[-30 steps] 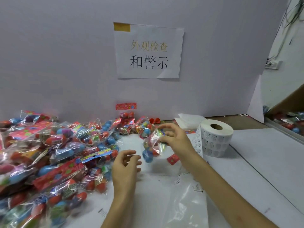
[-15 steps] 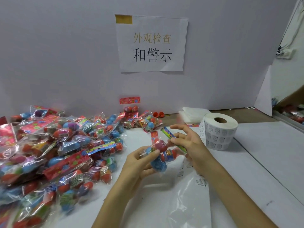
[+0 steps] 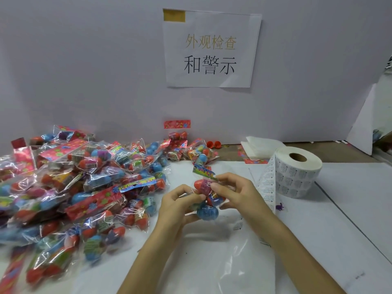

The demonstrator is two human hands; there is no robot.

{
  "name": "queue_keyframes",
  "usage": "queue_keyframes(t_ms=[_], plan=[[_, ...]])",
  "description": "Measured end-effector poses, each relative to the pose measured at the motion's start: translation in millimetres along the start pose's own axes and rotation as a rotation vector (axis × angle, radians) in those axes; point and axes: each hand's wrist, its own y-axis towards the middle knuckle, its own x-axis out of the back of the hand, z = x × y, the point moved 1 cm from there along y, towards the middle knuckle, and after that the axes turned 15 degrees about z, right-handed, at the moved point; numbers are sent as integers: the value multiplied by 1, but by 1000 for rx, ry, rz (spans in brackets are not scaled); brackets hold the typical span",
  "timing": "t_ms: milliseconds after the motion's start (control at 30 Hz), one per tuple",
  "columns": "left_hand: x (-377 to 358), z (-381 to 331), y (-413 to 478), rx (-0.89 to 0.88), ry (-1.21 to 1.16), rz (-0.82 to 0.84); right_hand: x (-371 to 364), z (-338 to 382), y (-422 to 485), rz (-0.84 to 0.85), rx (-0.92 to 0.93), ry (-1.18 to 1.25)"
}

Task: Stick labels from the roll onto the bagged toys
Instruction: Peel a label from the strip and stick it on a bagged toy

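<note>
Above table, left hand (image 3: 176, 205) and right hand (image 3: 235, 194) grip bagged toy (image 3: 206, 200).

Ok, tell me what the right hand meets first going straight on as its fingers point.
The right hand points leftward: first the bagged toy it holds, then probably the left hand.

One head-worn wide-angle camera looks forward and down, close over the left hand (image 3: 177, 205) and right hand (image 3: 238, 194), facing the wall (image 3: 84, 71).
</note>
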Motion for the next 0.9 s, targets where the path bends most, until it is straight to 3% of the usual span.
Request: queue_keyframes(t_ms=[400, 667, 900], plan=[[-9, 1, -5, 76, 8, 263, 2, -4, 0, -69, 66, -29], [-11, -3, -7, 93, 140, 220, 4, -2, -1, -94, 65, -130], [-4, 2, -2, 43, 74, 70, 1, -4, 1, -91, 84, -97]])
